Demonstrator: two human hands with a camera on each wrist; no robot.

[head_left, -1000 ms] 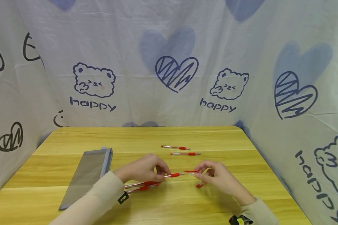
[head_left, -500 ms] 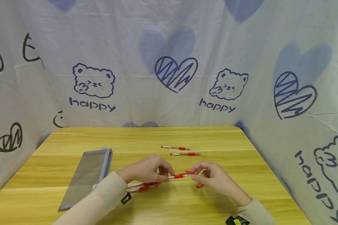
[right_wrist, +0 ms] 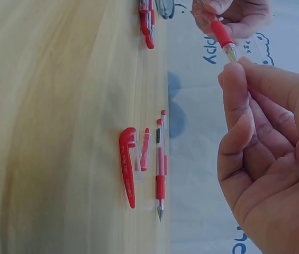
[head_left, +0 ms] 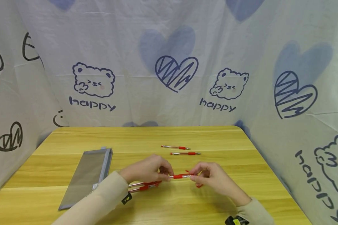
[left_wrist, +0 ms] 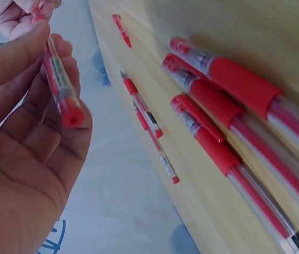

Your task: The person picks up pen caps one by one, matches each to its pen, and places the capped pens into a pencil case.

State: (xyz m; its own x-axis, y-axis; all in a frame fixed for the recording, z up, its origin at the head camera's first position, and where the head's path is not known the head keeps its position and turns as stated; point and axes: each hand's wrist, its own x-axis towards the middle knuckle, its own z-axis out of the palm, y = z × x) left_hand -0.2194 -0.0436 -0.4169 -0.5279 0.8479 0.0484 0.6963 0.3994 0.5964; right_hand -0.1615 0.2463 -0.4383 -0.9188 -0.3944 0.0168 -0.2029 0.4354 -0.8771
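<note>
In the head view my left hand pinches a red gel pen by its rear part, tip pointing right. Opposite it, the thumb and fingers of my right hand pinch a clear pen cap with a red clip at the pen's tip. How far the cap covers the tip is partly hidden by those fingers. A loose cap lies on the table below the right hand, with another red cap beside it. Under the left hand lie three capped red pens, side by side.
Two uncapped red pens lie farther back on the wooden table. A grey zip pouch lies at the left, beside the left forearm. Printed white cloth hangs behind the table and at both sides.
The gap between the pen tip and the cap has closed, and the cap now lies over the tip. My left hand has shifted slightly right; the right hand has moved slightly left.
</note>
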